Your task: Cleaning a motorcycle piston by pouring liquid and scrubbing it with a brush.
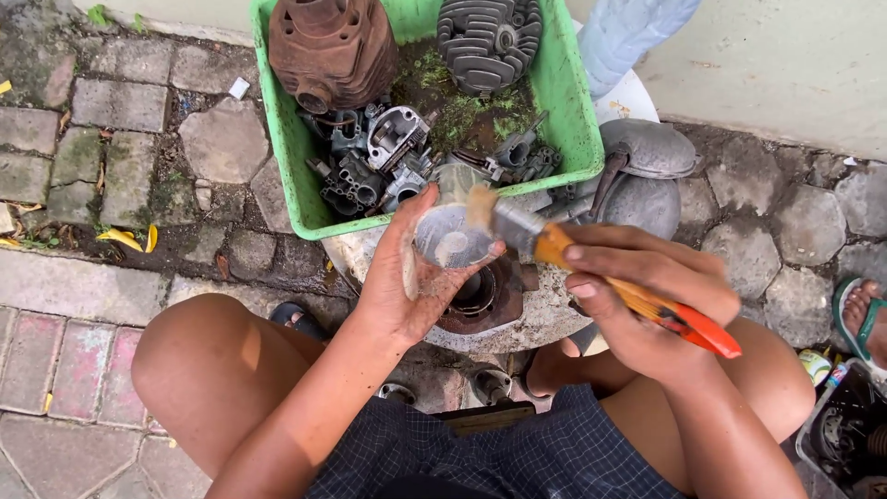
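Observation:
My left hand (pixel 399 286) grips a small grey metal cup-shaped engine part (pixel 450 238), its open mouth facing up. My right hand (pixel 647 300) holds a paintbrush with an orange and red handle (pixel 637 300). The brush's pale bristles (pixel 480 205) touch the rim of the cup-shaped part. Both hands are above a round rusty metal piece (pixel 499 310) resting in front of my knees. I sit low, with bare knees at either side.
A green plastic tub (pixel 286 139) holds a rusty cylinder (pixel 333 46), a finned grey cylinder head (pixel 488 39) and several carburettor parts (pixel 379 157). Grey metal covers (pixel 647 148) lie right of it. Another person's foot in a green sandal (pixel 864 319) is at the right edge. Paving stones surround.

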